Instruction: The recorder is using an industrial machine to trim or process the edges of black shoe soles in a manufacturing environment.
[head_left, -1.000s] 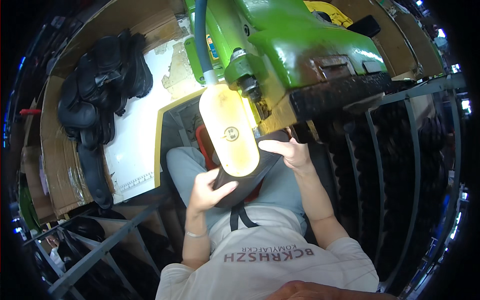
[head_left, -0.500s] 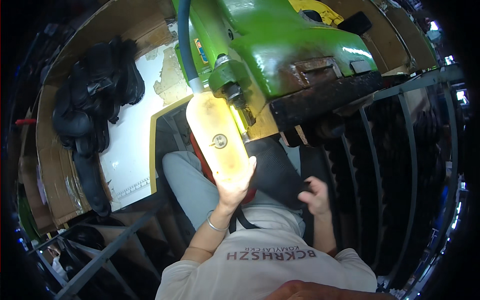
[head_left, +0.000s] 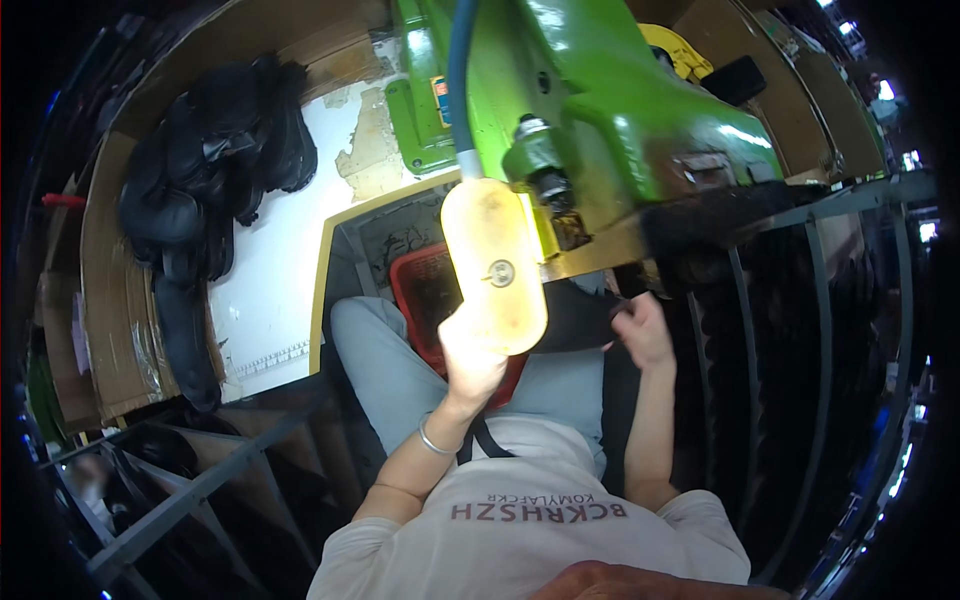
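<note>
A glowing yellow oval lamp (head_left: 495,265) hangs over my lap and hides part of what lies beneath. My left hand (head_left: 472,365), lit brightly, is at the lamp's lower left edge; its fingers are out of sight behind the lamp. From beneath the lamp a dark, flexible piece (head_left: 575,322) stretches to the right, below the machine. My right hand (head_left: 646,335) has its fingers curled closed on that piece's right end. Just beyond it stands the green machine (head_left: 620,130), with a dark metal fitting (head_left: 545,170) beside the lamp.
A white worktop (head_left: 265,290) with a yellow edge lies left, bearing a heap of black padded pieces (head_left: 215,160) against cardboard. A red basket (head_left: 425,295) sits low between my knees. Metal rails (head_left: 200,510) run on both sides, with dark goods behind them.
The view has shifted, so the machine and lamp appear further right. My left hand has gone from the lamp's lower end to its left edge. My right hand is nearer the machine.
</note>
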